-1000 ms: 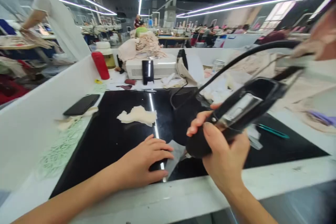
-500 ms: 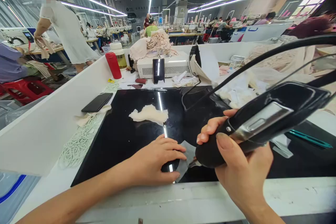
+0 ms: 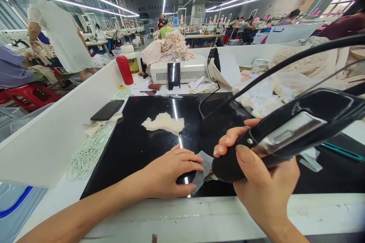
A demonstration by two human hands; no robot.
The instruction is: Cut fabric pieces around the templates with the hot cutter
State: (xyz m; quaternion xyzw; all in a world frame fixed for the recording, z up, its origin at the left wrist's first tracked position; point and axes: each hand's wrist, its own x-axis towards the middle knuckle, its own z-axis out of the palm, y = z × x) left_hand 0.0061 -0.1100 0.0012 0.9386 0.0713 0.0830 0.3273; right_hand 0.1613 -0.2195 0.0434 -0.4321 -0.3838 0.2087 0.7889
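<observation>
My right hand [image 3: 265, 178] is wrapped around a thick black corded hand tool [image 3: 308, 121] with a silver plate on its side. The tool's small metal tip [image 3: 211, 175] points down to the left, at the edge of a grey translucent sheet piece [image 3: 203, 163]. Whether the tip touches the sheet I cannot tell. My left hand [image 3: 173, 171] lies with fingers spread over the sheet's left side, its fingertips resting on it. Both hands are near the front edge of a glossy black board [image 3: 125, 159]. Beyond the left hand lies a crumpled cream cloth scrap [image 3: 164, 123].
A black phone [image 3: 107, 110] and pale green cord [image 3: 88, 155] lie at left. Behind stand a red bottle [image 3: 124, 70] and a white vented machine [image 3: 191, 73] under piled cloth. The tool's black cable [image 3: 279, 66] arches at right, above a teal cutter [image 3: 342, 151]. A person [image 3: 57, 34] is beyond the left wall.
The view has shifted slightly, and the person in white beyond the left wall appears farther left. My hands and the tool hold nearly the same position on the sheet.
</observation>
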